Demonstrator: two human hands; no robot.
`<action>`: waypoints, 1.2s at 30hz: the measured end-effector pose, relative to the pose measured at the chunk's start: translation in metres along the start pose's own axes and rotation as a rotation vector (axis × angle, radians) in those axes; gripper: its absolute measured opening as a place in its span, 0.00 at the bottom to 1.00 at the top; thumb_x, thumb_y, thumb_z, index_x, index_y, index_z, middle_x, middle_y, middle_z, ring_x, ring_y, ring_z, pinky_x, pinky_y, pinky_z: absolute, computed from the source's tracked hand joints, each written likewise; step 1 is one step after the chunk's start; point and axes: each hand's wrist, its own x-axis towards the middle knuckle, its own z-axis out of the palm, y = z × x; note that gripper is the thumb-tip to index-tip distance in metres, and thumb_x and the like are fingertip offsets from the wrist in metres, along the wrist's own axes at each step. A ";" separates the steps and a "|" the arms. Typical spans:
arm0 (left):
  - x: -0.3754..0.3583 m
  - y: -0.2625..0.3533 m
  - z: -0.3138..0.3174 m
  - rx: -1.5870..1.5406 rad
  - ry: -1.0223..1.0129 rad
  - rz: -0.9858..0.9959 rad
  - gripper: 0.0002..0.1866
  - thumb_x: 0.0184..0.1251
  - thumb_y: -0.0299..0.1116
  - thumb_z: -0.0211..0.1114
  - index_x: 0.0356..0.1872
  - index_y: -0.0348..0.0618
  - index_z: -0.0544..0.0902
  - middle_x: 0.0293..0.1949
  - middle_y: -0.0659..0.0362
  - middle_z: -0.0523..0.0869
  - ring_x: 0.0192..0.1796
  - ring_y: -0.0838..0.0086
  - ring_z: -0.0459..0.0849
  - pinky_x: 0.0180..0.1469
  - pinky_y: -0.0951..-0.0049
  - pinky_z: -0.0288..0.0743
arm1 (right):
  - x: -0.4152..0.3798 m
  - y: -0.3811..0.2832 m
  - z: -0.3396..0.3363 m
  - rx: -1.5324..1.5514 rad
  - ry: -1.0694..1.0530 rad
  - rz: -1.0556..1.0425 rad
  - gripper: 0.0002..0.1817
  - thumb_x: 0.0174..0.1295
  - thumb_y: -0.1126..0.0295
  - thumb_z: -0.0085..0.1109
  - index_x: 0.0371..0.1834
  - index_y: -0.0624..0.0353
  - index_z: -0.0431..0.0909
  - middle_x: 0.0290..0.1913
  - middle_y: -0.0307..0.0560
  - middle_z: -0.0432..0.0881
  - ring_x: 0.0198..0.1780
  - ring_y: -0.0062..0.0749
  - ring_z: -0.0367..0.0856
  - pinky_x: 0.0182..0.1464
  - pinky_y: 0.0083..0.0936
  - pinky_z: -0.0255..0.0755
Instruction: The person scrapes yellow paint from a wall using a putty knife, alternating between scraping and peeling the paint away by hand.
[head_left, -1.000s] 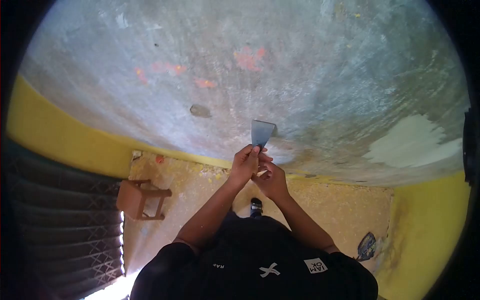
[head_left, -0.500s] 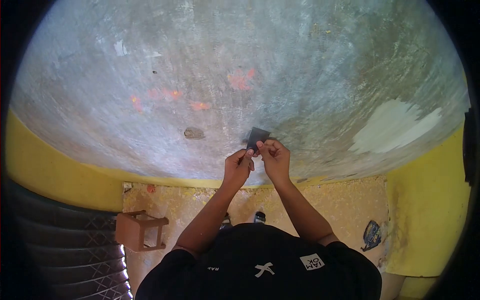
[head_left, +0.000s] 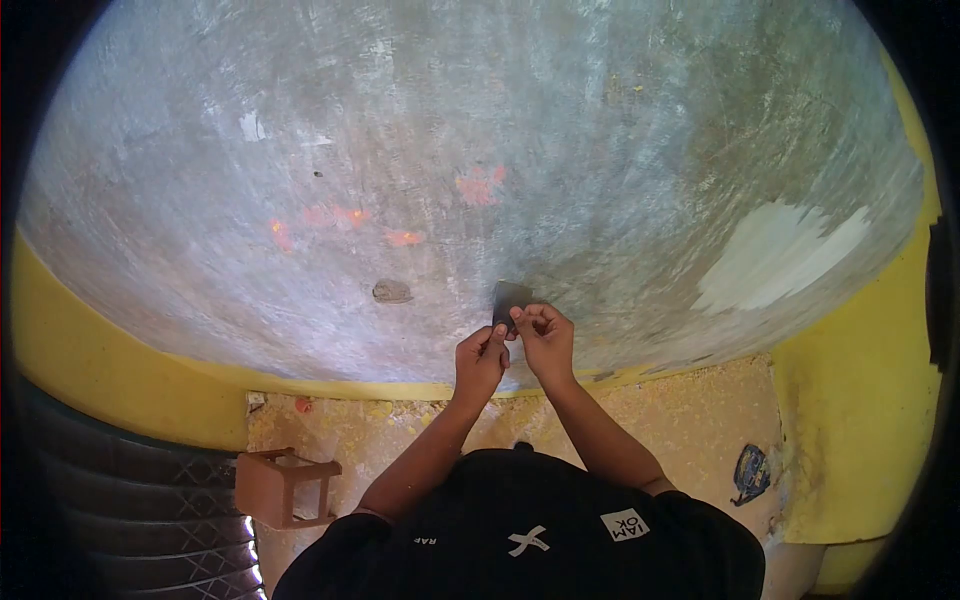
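Observation:
A small flat dark-grey scraper (head_left: 512,296) is pinched between both hands, its broad edge pointing up towards the wall. My left hand (head_left: 481,360) grips its lower end with the thumb on top. Higher on its right side, the thumb and fingers of my right hand (head_left: 548,343) close on it. Behind the scraper spreads the scuffed grey wall (head_left: 600,190), with a dark shadow beside the blade. Left of the hands, the wall has a brownish chipped hole (head_left: 392,291).
Orange-pink marks (head_left: 482,185) and a large whitish patch (head_left: 785,255) show on the wall. A brown plastic stool (head_left: 288,487) stands on the debris-strewn floor (head_left: 400,425) at left, near a dark slatted shutter (head_left: 130,490). A dark-blue crumpled bag (head_left: 750,473) lies at right.
The view has tilted up slightly, so the wall and hands appear lower. Both hands keep hold of the scraper, with almost the same grip.

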 end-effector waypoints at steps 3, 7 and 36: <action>0.000 0.003 -0.003 0.016 0.002 -0.037 0.18 0.84 0.40 0.60 0.36 0.36 0.86 0.16 0.63 0.77 0.18 0.84 0.70 0.22 0.78 0.60 | 0.002 0.000 0.001 0.026 -0.016 0.003 0.11 0.71 0.69 0.70 0.35 0.64 0.80 0.26 0.40 0.85 0.29 0.18 0.82 0.33 0.18 0.75; -0.002 0.007 -0.003 0.094 0.034 0.020 0.18 0.83 0.40 0.61 0.35 0.36 0.86 0.16 0.63 0.76 0.19 0.84 0.71 0.24 0.77 0.62 | -0.002 -0.007 0.005 0.001 -0.004 0.064 0.11 0.72 0.68 0.69 0.35 0.64 0.80 0.28 0.41 0.85 0.29 0.19 0.82 0.35 0.19 0.76; 0.000 -0.012 0.002 -0.034 -0.017 0.000 0.19 0.85 0.41 0.58 0.35 0.37 0.84 0.18 0.64 0.77 0.20 0.84 0.70 0.25 0.77 0.64 | -0.001 -0.002 0.000 0.022 0.037 0.033 0.11 0.69 0.67 0.73 0.34 0.62 0.83 0.27 0.39 0.85 0.28 0.18 0.82 0.31 0.18 0.75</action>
